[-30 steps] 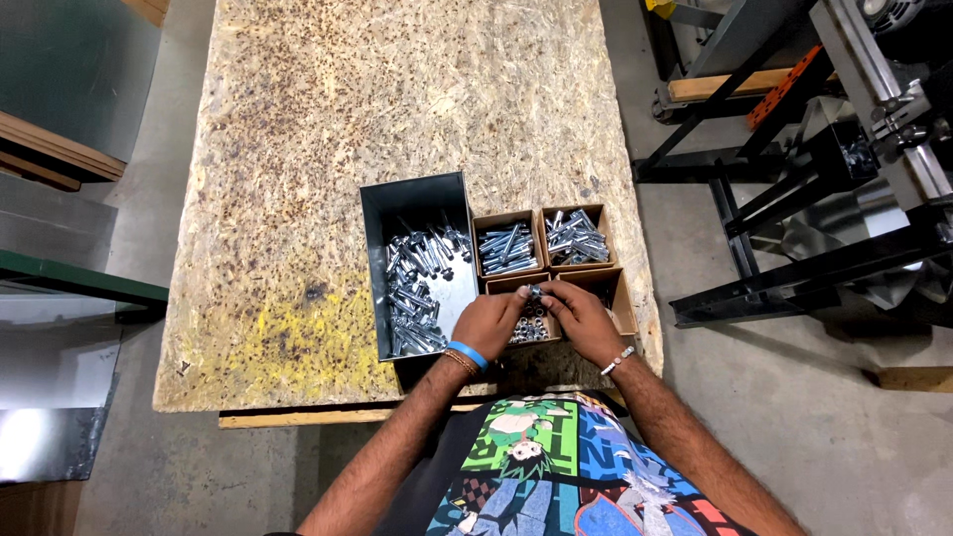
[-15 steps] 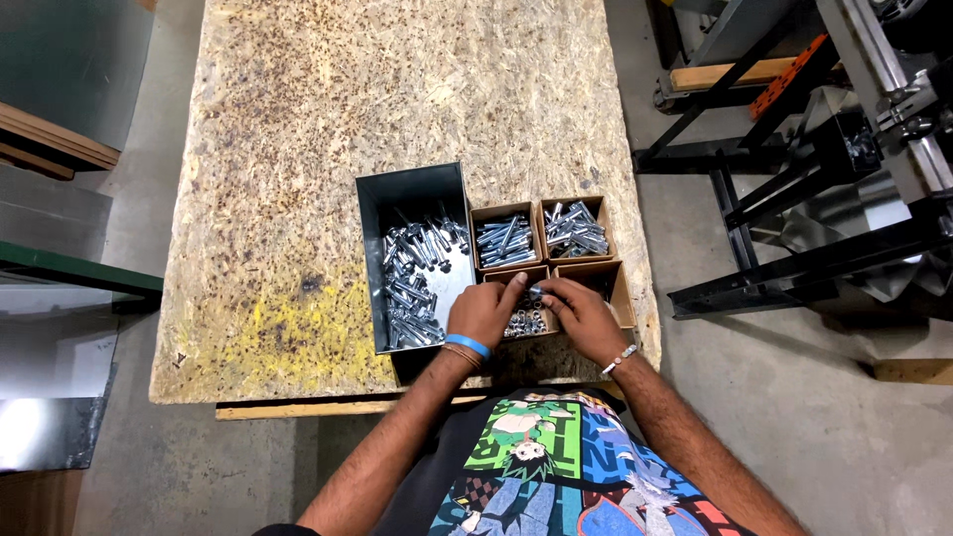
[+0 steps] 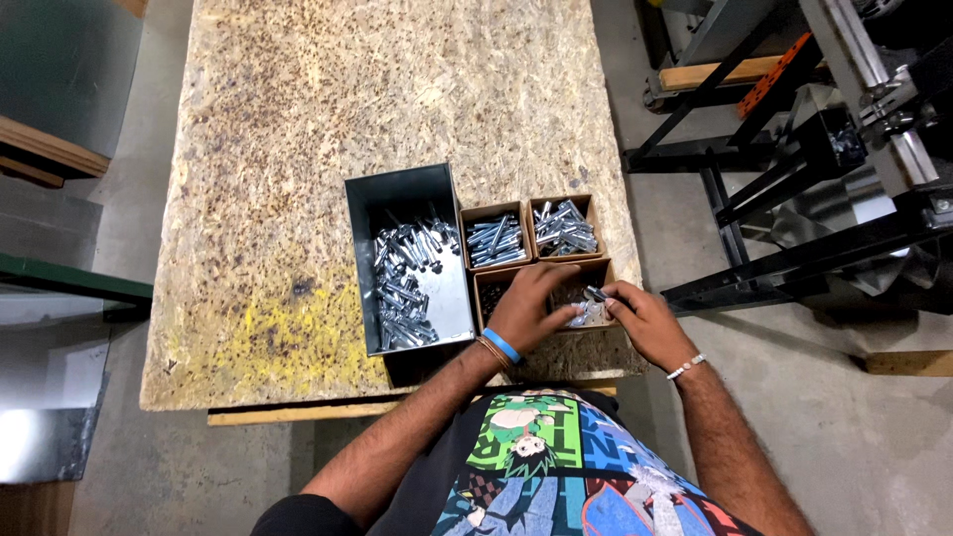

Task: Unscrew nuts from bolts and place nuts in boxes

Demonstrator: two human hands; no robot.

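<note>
My left hand [image 3: 529, 308], with a blue wristband, reaches into the near cardboard box [image 3: 599, 266], fingers curled over the small metal parts inside. Beside it, my right hand [image 3: 643, 318] pinches a small silver bolt [image 3: 594, 294] over the same box. A tall grey metal bin [image 3: 397, 189] holding several silver bolts [image 3: 402, 283] stands just left of my left hand. Behind the near box sit two small cardboard boxes [image 3: 496, 208] [image 3: 564, 201], each filled with silver bolts.
The boxes rest near the front right corner of a chipboard table [image 3: 328, 119] with a yellow stain at its front. Black metal frames and machinery [image 3: 794, 169] stand on the floor to the right. Wooden boards and panels [image 3: 50, 149] lie to the left.
Both hands stay at the near box; my left hand has reached further right into it, and my right hand has lifted a bolt at the box's right side.
</note>
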